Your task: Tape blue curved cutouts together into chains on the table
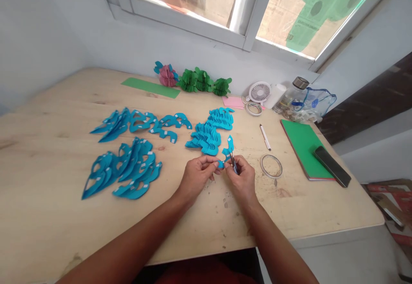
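I have the left hand (198, 175) fingers pinched on the blue paper strip (226, 153), extending toward 1 o'clock; right hand (240, 175) fingers grip a pointed tool (234, 166). Blue paper stack (206, 140): 11 o'clock from both hands, on the desk (48, 168).

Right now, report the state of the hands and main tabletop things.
Left hand: pinching small blue paper piece
Right hand: gripping dark pointed tool
Clear bottle: closed with silver cap
Round white fan: standing; spinning unclear
Slim white pen: lying flat
Thin pale ring beside pen: lying flat
Green rectangular pad: partly covered
Black oblong object: across the pad's edge
Pleated blue paper stacks: folded
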`<state>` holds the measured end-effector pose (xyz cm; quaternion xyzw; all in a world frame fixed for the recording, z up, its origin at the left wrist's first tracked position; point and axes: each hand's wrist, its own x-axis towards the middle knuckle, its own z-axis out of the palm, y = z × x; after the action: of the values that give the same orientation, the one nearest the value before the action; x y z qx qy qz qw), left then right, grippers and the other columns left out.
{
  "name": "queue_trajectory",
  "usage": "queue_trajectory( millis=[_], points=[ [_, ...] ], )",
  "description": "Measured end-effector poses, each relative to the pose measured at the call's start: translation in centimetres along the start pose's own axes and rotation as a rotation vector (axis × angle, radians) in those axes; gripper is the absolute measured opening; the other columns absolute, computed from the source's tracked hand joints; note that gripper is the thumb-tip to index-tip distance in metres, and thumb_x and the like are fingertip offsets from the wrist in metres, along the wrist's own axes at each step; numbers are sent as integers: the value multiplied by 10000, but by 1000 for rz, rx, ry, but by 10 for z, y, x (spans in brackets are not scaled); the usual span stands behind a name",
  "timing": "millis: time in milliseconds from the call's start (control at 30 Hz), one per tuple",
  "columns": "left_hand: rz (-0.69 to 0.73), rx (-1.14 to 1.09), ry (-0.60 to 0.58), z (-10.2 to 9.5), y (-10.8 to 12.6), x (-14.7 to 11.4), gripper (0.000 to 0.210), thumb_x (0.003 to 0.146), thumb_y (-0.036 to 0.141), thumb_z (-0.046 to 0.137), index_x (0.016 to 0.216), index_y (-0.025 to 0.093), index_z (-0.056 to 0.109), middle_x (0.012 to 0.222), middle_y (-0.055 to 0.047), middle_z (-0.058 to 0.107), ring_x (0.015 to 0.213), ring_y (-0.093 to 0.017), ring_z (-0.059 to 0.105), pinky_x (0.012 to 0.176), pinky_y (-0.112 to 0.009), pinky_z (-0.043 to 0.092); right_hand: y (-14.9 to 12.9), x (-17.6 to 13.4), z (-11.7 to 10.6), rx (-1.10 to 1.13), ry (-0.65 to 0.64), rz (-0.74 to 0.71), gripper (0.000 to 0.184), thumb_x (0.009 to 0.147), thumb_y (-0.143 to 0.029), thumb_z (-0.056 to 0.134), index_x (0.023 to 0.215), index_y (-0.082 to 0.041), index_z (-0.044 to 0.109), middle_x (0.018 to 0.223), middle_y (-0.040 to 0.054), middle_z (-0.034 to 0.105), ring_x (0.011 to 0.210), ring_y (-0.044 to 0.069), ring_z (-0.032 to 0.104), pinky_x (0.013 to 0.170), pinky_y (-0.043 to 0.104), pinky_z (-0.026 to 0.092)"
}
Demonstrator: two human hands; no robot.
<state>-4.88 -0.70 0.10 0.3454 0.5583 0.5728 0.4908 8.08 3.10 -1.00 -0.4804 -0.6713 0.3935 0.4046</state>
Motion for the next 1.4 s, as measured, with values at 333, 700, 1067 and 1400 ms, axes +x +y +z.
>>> queue_trajectory(
  millis=[333, 700, 1067, 1400],
  points=[
    [18, -3, -19, -2, -5, 2, 163, 681, 248, 634, 775, 136, 707, 543, -7, 632, 513, -129, 577, 428, -201, 416, -1, -2, 2, -3, -72, -9, 127, 756, -284, 571, 683, -181, 581, 653, -17, 502, 560, 111, 404, 514, 236, 315],
    [23, 37, -20, -4, -6, 1, 183, 667, 181, 630, 816, 153, 733, 679, -20, 716, 613, -150, 638, 582, -239, 513, 2, 0, 2, -5, -81, -6, 111, 744, -273, 563, 675, -186, 562, 638, -27, 468, 557, 111, 402, 512, 237, 308],
    [131, 127, -95, -4, -11, 2, 214, 722, 189, 576, 860, 164, 738, 872, -33, 751, 794, -196, 690, 730, -276, 548, 1, 0, 4, -20, -93, -13, 130, 757, -289, 566, 679, -185, 574, 700, -6, 516, 608, 125, 453, 551, 242, 347],
    [138, 142, -129, -4, -11, 1, 234, 739, 178, 553, 878, 167, 741, 893, -31, 750, 811, -195, 690, 749, -272, 540, 1, -1, 4, -5, -84, 5, 115, 745, -280, 573, 681, -185, 573, 697, -7, 521, 608, 127, 453, 547, 243, 348]
  ],
)
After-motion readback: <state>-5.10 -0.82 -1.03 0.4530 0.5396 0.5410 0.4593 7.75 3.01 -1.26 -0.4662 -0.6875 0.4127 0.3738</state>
